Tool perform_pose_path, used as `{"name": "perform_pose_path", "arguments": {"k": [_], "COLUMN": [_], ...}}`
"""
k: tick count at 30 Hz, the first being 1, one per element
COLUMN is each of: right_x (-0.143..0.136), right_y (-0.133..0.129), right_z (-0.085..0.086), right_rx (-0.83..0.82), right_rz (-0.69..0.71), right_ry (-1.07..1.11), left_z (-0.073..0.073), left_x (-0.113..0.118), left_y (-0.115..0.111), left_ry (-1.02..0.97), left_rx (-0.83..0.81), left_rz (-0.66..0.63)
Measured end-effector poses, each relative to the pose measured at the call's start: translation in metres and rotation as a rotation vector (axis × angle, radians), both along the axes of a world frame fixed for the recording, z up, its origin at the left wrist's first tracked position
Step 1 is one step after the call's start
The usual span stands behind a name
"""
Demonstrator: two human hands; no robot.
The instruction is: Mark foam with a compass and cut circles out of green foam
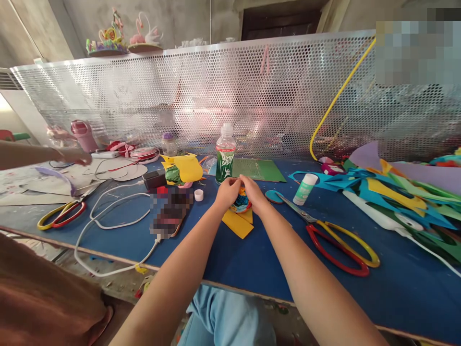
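Both hands meet at the middle of the blue table, fingertips pressed together. My left hand [228,191] and my right hand [252,192] close around a small round craft piece [242,201] of crumpled blue, orange and yellow paper. Its upper part is hidden by the fingers. Yellow paper strips [238,226] lie under it, towards me. Just behind the hands stands a clear bottle [225,156] with a green label. To the right are a small blue paper disc [273,196], a glue stick [305,189] and large scissors [324,235] with red and yellow handles.
Left of the hands lie a phone [173,214] on a white cable, a white cap [199,195] and a yellow paper flower [183,169]. Another person's arm [43,156] reaches in from the left, near second scissors [65,214]. Coloured paper scraps [399,190] and a glue gun [382,211] lie right.
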State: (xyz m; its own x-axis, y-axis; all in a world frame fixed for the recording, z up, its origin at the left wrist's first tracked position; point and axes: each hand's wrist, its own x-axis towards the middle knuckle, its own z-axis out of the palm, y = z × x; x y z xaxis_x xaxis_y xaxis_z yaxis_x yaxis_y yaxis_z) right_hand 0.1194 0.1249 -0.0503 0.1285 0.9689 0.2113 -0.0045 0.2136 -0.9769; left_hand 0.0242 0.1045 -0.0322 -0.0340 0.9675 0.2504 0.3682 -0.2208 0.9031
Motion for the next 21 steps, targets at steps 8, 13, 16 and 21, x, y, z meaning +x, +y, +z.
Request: {"name": "perform_pose_path", "arguments": {"k": [8, 13, 16, 21], "right_x": [0.001, 0.003, 0.003, 0.003], "right_y": [-0.001, 0.001, 0.003, 0.001], "right_z": [-0.006, -0.009, -0.01, -0.008], "right_rx": [-0.027, -0.035, -0.048, -0.102], "right_rz": [0.009, -0.016, -0.041, -0.02], "right_ry": [-0.051, -0.052, -0.03, 0.056], "left_z": [-0.007, -0.01, -0.011, -0.012], "left_x": [-0.001, -0.001, -0.002, -0.004], "left_y": [0.002, 0.005, 0.005, 0.007], "left_ry": [0.011, -0.018, -0.052, -0.149], "left_rx": [-0.073, -0.078, -0.086, -0.141], "left_rz": [-0.006, 0.003, 0.012, 0.027]}}
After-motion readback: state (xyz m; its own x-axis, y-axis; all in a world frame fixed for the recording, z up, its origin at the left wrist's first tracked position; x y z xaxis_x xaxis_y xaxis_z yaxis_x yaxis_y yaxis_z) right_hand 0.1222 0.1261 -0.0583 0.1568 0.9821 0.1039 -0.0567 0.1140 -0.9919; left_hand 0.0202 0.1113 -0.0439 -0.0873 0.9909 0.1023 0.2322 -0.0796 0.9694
